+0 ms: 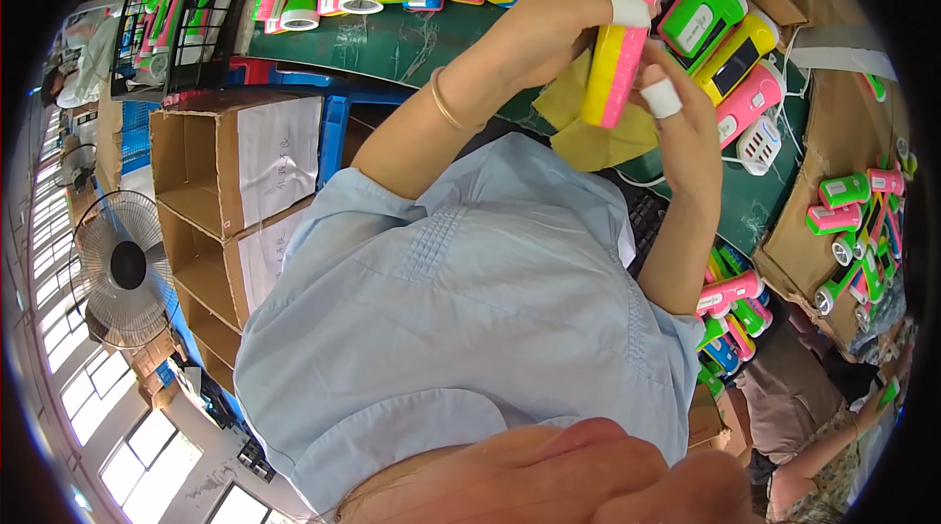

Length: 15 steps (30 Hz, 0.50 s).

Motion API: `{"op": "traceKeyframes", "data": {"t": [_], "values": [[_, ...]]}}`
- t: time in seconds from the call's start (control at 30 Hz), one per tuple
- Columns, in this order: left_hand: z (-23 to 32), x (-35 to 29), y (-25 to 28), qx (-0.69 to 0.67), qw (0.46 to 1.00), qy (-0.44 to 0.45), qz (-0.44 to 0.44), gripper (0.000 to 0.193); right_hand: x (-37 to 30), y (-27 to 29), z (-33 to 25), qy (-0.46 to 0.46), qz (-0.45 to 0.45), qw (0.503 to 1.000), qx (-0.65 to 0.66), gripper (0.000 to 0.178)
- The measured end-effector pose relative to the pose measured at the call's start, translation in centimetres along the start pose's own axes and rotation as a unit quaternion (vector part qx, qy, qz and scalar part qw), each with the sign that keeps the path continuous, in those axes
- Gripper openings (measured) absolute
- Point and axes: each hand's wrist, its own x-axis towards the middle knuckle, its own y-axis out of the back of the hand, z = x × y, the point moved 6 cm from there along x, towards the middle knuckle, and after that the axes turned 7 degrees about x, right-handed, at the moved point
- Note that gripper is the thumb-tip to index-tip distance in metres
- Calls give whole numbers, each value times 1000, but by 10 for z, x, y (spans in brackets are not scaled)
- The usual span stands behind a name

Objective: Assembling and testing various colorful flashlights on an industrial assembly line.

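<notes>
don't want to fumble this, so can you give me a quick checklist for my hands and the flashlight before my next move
1. Left-hand grip: ok. The left hand has its thumb across the yellow and pink flashlight.
2. Right-hand support: cannot tell. The right hand is at the pink side, but its contact is partly hidden.
3. Thumb wraps on: ok. White wraps show on the left thumb and right thumb.
4. Clear space beside the right hand: not ok. A pink flashlight and a white charger lie close by.
5. Upper end of the held flashlight: cannot tell. The picture's top edge cuts it off.
</notes>
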Motion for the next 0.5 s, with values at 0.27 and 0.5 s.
{"op": "traceKeyframes", "data": {"t": [0.27, 0.5], "values": [[14, -1, -8, -258, 957, -5, 134, 36, -19, -21, -24, 210, 186, 854, -437, 65], [-13, 10, -8, -214, 970, 71, 93, 70, -12, -11, 9, -76, 9, 997, 21, 47]]}}
